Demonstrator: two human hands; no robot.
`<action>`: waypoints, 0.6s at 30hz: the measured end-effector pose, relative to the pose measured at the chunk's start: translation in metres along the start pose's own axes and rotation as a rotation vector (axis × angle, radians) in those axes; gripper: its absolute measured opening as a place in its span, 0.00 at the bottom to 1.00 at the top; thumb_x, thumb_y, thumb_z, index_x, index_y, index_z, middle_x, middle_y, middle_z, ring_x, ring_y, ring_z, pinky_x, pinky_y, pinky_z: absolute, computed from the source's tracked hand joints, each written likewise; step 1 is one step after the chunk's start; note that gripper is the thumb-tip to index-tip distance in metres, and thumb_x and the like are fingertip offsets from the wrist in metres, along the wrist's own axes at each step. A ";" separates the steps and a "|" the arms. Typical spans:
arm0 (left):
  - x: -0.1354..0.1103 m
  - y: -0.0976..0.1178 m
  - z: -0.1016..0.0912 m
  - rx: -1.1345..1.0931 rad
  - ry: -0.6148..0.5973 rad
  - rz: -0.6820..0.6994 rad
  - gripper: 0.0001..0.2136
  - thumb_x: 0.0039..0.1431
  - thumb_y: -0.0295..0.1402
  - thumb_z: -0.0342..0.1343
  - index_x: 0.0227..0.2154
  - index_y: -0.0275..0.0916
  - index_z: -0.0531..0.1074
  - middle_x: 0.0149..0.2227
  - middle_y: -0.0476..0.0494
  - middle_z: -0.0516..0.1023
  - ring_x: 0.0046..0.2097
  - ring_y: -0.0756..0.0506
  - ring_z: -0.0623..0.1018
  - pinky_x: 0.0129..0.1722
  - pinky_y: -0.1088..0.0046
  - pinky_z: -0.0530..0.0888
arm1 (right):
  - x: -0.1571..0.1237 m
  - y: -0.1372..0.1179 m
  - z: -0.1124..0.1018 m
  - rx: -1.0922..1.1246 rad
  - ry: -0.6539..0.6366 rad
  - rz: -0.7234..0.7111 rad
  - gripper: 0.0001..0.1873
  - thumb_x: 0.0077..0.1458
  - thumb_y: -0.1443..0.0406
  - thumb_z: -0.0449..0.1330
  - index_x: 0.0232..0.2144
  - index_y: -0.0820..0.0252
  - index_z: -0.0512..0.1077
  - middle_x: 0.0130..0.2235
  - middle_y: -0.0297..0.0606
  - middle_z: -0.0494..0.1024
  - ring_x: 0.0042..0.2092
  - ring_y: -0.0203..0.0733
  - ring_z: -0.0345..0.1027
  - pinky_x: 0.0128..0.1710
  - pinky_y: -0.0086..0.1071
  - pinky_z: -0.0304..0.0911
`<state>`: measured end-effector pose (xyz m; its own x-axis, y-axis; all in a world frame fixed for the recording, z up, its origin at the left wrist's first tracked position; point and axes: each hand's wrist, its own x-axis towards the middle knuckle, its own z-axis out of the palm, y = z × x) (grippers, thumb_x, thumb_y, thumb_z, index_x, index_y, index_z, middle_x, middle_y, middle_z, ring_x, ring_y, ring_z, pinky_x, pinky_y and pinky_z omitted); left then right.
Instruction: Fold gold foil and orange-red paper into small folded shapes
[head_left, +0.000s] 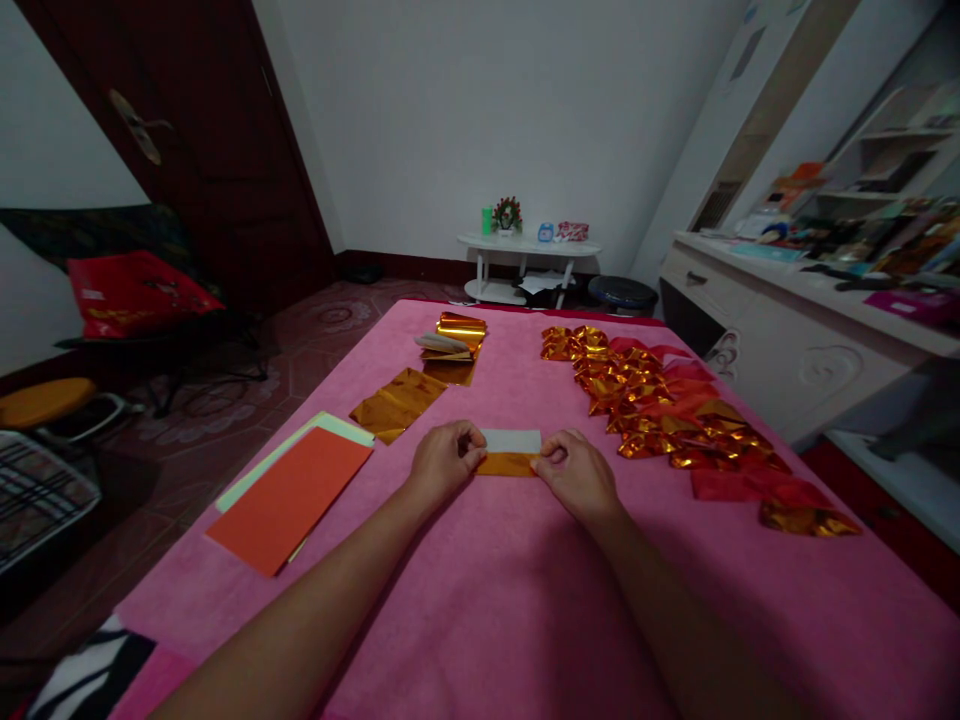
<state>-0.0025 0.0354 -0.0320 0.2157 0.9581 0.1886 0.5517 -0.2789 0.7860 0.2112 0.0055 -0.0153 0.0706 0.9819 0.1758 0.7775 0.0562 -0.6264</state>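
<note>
A small sheet of gold foil paper [508,463], its white back folded up along the far edge, lies on the pink cloth [480,600] in the middle. My left hand [441,462] pinches its left end with closed fingers. My right hand [576,472] pinches its right end the same way. Both hands rest on the cloth.
A heap of folded gold and red foil pieces [675,410] runs along the right. Flat gold sheets [397,402] and a stack of foil [454,345] lie far left of centre. Orange and pale green paper [292,492] lies at the left edge. A white cabinet [795,340] stands right.
</note>
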 end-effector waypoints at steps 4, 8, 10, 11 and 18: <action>-0.001 0.004 -0.001 0.082 0.065 0.033 0.09 0.48 0.28 0.59 0.35 0.38 0.72 0.32 0.48 0.74 0.32 0.50 0.72 0.31 0.75 0.66 | 0.003 0.001 0.001 -0.052 0.008 0.030 0.17 0.43 0.63 0.65 0.38 0.56 0.69 0.39 0.35 0.72 0.33 0.36 0.67 0.31 0.29 0.59; -0.002 0.010 -0.002 0.164 0.072 0.040 0.09 0.51 0.29 0.59 0.36 0.39 0.72 0.34 0.48 0.73 0.33 0.49 0.72 0.34 0.74 0.67 | 0.006 -0.001 -0.001 -0.107 -0.058 0.018 0.16 0.43 0.58 0.66 0.36 0.55 0.70 0.39 0.34 0.71 0.33 0.37 0.66 0.29 0.28 0.56; -0.003 0.011 -0.003 0.179 0.063 0.044 0.09 0.51 0.32 0.60 0.37 0.39 0.73 0.34 0.47 0.73 0.34 0.49 0.72 0.34 0.74 0.67 | 0.008 -0.004 -0.003 -0.120 -0.087 0.018 0.15 0.42 0.58 0.66 0.33 0.56 0.71 0.38 0.34 0.71 0.33 0.36 0.66 0.28 0.28 0.55; -0.003 0.012 -0.003 0.184 0.056 0.046 0.11 0.50 0.34 0.61 0.37 0.40 0.73 0.34 0.47 0.73 0.34 0.48 0.72 0.34 0.74 0.67 | 0.009 -0.005 -0.003 -0.125 -0.098 0.023 0.14 0.42 0.58 0.67 0.32 0.56 0.71 0.37 0.34 0.71 0.32 0.36 0.66 0.28 0.28 0.54; -0.003 0.009 -0.003 0.188 0.044 0.073 0.25 0.39 0.40 0.69 0.43 0.41 0.72 0.37 0.47 0.73 0.35 0.47 0.73 0.33 0.73 0.68 | 0.013 -0.010 -0.006 -0.122 -0.128 0.083 0.10 0.38 0.59 0.69 0.23 0.56 0.73 0.32 0.32 0.71 0.29 0.34 0.64 0.25 0.27 0.50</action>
<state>-0.0013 0.0299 -0.0239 0.2274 0.9357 0.2697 0.6777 -0.3510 0.6462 0.2076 0.0165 -0.0025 0.0639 0.9977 0.0245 0.8429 -0.0408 -0.5365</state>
